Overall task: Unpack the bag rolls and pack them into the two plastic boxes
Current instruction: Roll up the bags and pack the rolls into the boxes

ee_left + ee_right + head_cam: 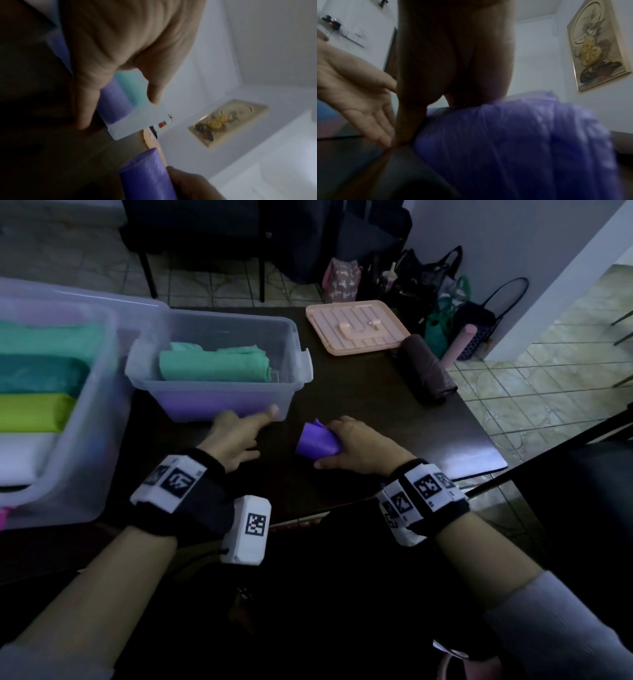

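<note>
Dark table [359, 392] under dim light, pale tiled floor [534, 378] off to the right, and a framed picture [597, 44] hangs on the white wall. Several bags [442, 299] slump on the floor beyond the table's far edge.

On to the containers. The small clear box [219, 405] sits mid-table with 1 mint-green roll [215, 364] on top and a purple layer showing through its front wall. At the far left stands the large clear box [85, 419], packed with rolls side by side: mint, teal, lime and white. A peach lid [356, 328] lies flat near the far edge, and a dark roll [424, 369] rests on the table just beside it.

Now the hands. The right hand [359, 448] wraps around a purple roll [317, 441] low over the table in front of the small box, fingers curled over it. The left hand [233, 436] is spread and holds nothing, its index finger stretched toward the small box's front wall, seemingly touching it, though the blurred wrist view leaves that unsure.
</note>
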